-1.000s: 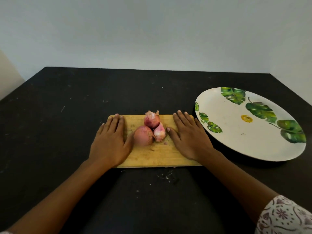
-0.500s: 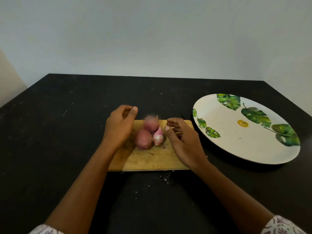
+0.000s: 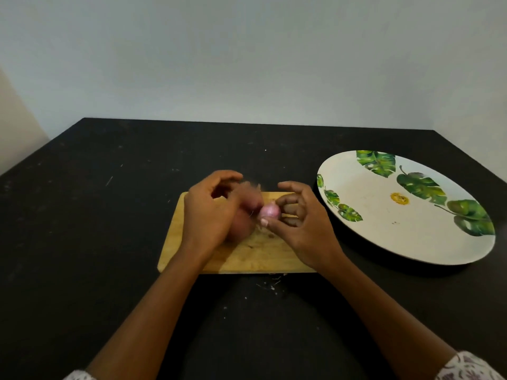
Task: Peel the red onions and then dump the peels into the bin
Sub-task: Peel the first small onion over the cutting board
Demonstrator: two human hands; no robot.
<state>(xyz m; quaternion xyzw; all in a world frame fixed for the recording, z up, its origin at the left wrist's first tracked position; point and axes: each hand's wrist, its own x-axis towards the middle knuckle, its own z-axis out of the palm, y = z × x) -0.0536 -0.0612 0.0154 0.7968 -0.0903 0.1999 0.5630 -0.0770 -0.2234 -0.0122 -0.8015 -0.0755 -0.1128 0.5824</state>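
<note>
Three red onions lie on a wooden cutting board (image 3: 247, 256). My left hand (image 3: 211, 212) curls round a blurred onion (image 3: 249, 197) with a dry tuft on top, at the board's far side. The biggest onion (image 3: 241, 227) sits on the board, half hidden behind that hand. My right hand (image 3: 301, 220) pinches the small pink onion (image 3: 270, 211) between its thumb and bent fingers, with the forefinger raised above it. No bin is in view.
A large white plate (image 3: 384, 229) with green leaf prints lies to the right of the board on the black table (image 3: 96, 242). Small peel scraps (image 3: 270, 285) lie on the table just in front of the board. A pale wall stands behind.
Both hands lay flat on the board beside the onions a second ago. They have since lifted and closed in on the onions, the left on the far one, the right on the small one.
</note>
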